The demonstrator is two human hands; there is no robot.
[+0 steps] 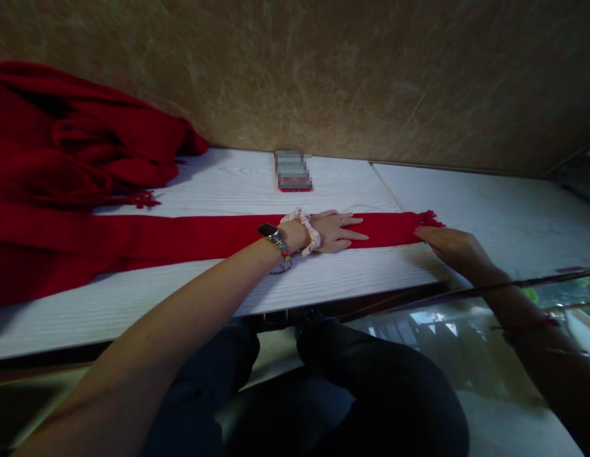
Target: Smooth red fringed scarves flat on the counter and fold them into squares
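Note:
A long red scarf (204, 237) is laid in a narrow folded strip across a white wood-grain table. My left hand (334, 232) lies flat on the strip, palm down with the fingers spread. At the strip's right end, beside its short red fringe (429, 219), my right hand (454, 249) has its fingers together on the near corner of the scarf. The fingertips pinch the cloth there, though the thumb is mostly hidden. To the left, the strip runs into a loose red heap of cloth (85, 136).
Behind the scarf, a phone (294, 170) with a red edge lies on the table (228, 184). A brown marbled wall (295, 76) rises along the far side. The table's near edge runs just above my dark-clothed legs (371, 381).

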